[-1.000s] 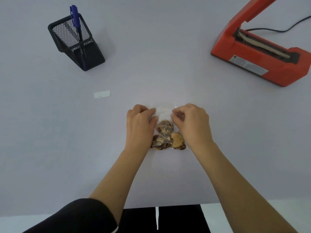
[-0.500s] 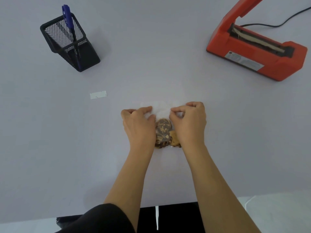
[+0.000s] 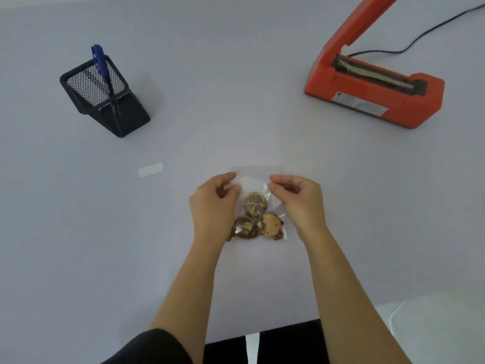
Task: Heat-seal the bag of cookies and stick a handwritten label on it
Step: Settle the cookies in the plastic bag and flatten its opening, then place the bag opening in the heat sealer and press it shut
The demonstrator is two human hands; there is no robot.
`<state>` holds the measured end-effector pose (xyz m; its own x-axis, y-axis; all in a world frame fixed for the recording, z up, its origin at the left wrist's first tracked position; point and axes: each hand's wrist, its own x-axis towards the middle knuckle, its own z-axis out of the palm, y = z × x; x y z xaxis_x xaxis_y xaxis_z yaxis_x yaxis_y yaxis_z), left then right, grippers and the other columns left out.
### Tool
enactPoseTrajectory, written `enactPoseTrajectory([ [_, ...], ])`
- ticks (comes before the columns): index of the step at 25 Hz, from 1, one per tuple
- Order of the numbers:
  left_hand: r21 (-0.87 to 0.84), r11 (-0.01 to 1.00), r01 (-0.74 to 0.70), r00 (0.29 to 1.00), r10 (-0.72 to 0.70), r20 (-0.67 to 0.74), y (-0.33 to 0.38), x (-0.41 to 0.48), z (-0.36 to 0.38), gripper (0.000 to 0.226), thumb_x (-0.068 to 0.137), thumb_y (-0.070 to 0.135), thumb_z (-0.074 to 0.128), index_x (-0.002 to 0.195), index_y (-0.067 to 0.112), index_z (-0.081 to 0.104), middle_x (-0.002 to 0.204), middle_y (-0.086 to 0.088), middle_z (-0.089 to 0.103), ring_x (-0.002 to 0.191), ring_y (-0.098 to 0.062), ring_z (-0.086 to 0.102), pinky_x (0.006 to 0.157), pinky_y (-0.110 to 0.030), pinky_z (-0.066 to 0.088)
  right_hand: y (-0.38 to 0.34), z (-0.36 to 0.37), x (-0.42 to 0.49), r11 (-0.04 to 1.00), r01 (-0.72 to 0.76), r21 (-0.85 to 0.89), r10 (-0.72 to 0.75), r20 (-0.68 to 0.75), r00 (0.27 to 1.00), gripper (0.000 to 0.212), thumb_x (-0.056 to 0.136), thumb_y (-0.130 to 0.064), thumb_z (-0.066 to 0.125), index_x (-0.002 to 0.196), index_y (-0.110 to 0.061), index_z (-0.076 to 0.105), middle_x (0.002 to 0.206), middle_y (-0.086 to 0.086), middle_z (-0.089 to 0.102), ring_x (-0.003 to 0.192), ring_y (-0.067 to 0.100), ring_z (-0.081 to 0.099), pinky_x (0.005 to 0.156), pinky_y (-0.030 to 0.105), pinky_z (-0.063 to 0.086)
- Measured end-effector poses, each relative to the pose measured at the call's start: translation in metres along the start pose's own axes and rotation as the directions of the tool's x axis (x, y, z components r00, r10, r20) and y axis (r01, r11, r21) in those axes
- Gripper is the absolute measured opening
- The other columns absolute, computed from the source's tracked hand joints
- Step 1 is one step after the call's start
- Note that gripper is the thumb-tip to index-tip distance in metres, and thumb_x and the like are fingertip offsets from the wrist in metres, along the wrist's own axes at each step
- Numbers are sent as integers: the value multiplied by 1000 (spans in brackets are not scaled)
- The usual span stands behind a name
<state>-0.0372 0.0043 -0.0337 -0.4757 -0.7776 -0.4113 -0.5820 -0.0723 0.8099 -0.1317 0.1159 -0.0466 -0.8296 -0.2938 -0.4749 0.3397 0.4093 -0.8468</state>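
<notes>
A clear plastic bag of cookies (image 3: 256, 219) lies flat on the pale table in front of me, holding three brown-and-tan cookies at its near end. My left hand (image 3: 212, 206) pinches the bag's upper left side and my right hand (image 3: 299, 200) pinches its upper right side, fingers curled on the film. The bag's open top edge reaches just beyond my fingertips. A small white label (image 3: 151, 169) lies on the table to the left. A blue pen (image 3: 101, 67) stands in a black mesh holder (image 3: 105, 98) at the far left. The orange heat sealer (image 3: 375, 88), arm raised, sits far right.
The sealer's black cord (image 3: 420, 38) runs off toward the far right. The table's near edge (image 3: 262, 332) lies close to my body, with a white surface (image 3: 433, 324) beyond its right corner.
My hands have spread slightly apart along the bag's top, uncovering more of the cookies. The head camera has shifted, so the sealer and pen holder sit lower in view.
</notes>
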Motion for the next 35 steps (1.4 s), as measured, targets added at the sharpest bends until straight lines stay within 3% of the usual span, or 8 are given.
enactPoseTrajectory([
  [4,-274,959,67,973,-2,230,9,16,-1,24,79,4,71,96,20,70,85,-3,67,71,-10,63,68,-19,54,-2,-26,2,980,-29,198,13,82,997,17,77,-8,73,80,-25,72,80,-8,72,74,1,66,66,11,49],
  [7,-304,952,38,948,63,314,29,21,15,20,78,1,70,94,13,71,80,-8,68,74,-13,63,71,-25,53,-8,-54,11,971,-15,238,-14,118,993,17,78,-6,72,80,-24,73,75,-7,73,73,3,66,68,13,50],
  [12,-334,942,11,899,137,416,71,30,63,19,78,0,67,90,12,73,77,3,75,74,-9,66,79,-26,55,-22,-109,38,944,8,329,-39,88,995,20,79,-3,69,81,-22,73,72,-6,74,73,6,67,70,16,52],
  [17,-336,942,-19,891,169,422,106,39,116,20,84,4,63,95,19,73,79,-2,76,82,-17,71,82,-31,55,-40,-150,69,943,86,321,-83,-22,996,18,78,-6,70,79,-24,73,79,-7,73,75,6,67,66,13,50],
  [21,-365,929,-59,877,222,426,124,45,147,23,86,7,61,102,21,70,84,-1,72,82,-16,66,79,-27,53,-50,-175,89,935,117,335,-109,-42,993,16,81,-10,69,83,-25,74,86,-2,74,85,11,68,74,18,52],
  [26,-387,917,-94,904,242,353,138,54,163,35,85,13,66,112,21,46,76,-18,65,72,-24,65,75,-38,55,-59,-182,106,942,140,304,-122,-76,990,16,84,-10,65,97,-19,69,92,3,72,82,10,65,76,24,49],
  [29,-344,938,-49,947,153,282,144,55,172,38,83,18,69,106,20,39,80,-21,66,72,-26,65,79,-45,55,-64,-179,112,908,159,388,-106,-155,982,30,85,-8,63,102,-29,51,85,4,71,76,8,67,69,19,50],
  [35,-435,900,28,987,44,155,153,56,187,38,85,16,67,86,29,32,81,-7,65,66,-13,58,62,-25,46,-71,-163,121,932,145,332,-19,-357,934,39,86,-14,63,93,-17,25,73,0,66,51,-5,56,53,9,44],
])
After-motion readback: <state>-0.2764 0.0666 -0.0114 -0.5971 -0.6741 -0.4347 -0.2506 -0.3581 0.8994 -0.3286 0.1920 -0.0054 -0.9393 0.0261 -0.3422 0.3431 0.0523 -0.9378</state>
